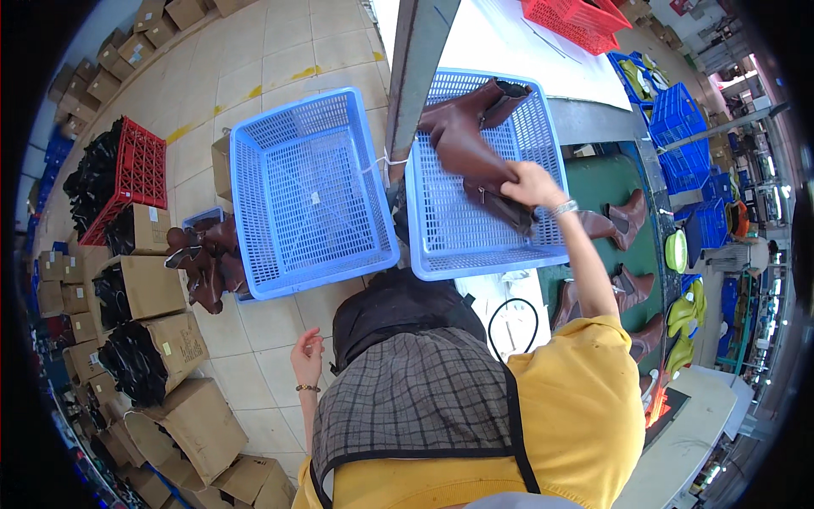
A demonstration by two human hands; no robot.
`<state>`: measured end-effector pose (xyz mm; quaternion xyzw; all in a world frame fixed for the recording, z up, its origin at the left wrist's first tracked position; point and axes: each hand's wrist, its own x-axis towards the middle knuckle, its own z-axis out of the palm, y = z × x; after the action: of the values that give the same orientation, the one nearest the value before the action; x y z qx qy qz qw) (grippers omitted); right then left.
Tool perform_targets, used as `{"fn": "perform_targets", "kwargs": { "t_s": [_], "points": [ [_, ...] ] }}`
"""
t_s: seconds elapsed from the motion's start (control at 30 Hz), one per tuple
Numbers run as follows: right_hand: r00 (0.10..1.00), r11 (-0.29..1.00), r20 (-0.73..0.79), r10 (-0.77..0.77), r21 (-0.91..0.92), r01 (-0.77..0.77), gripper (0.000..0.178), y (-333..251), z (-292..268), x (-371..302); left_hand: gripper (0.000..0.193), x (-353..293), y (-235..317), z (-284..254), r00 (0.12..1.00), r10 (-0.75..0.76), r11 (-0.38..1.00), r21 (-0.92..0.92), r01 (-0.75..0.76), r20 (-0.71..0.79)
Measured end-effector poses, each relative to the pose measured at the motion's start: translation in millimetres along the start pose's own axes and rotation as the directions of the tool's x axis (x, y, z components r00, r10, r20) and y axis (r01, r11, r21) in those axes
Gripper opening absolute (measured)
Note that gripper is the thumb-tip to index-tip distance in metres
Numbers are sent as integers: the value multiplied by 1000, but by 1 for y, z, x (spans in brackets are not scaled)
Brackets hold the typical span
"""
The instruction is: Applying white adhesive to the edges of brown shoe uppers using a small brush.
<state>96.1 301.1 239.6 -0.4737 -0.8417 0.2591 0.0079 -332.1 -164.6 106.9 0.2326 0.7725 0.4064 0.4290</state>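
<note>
My right hand [534,185] reaches into the right blue plastic basket [431,265] and grips a brown leather ankle boot [465,140] near its narrow end. The boot's shaft points toward the basket's far side. Another dark brown boot [500,206] lies beneath it, partly covered by the hand and the upper boot. Down beside my body, my left hand [307,356] holds nothing, its fingers loosely apart. To the left stands a second blue basket [314,199] with no boots in it.
A metal post [415,76] rises between the baskets. Several brown boots [627,219] lie on the green conveyor [598,178] at right. More brown boots [203,263] sit left of the left basket. Cardboard boxes [199,428] and a red crate [140,170] line the left side.
</note>
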Motion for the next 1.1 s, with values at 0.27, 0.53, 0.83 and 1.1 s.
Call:
{"fn": "perform_targets", "kwargs": {
  "t_s": [0.27,0.53,0.83,1.1],
  "points": [
    [973,913,198,116,365,-183,62,45,26,30,33,-12,7,-2,998,-43,999,12,43,-44],
    [989,980,-132,74,191,-48,82,94,114,28,35,-3,-18,1,997,-48,997,-62,52,59],
    [886,883,-36,462,110,-456,71,46,116,39,36,92,-127,-48,926,209,978,-53,-203,314],
    [868,875,-109,484,86,-477,71,39,116,20,29,92,20,-29,989,29,988,145,-50,142]
  ]
}}
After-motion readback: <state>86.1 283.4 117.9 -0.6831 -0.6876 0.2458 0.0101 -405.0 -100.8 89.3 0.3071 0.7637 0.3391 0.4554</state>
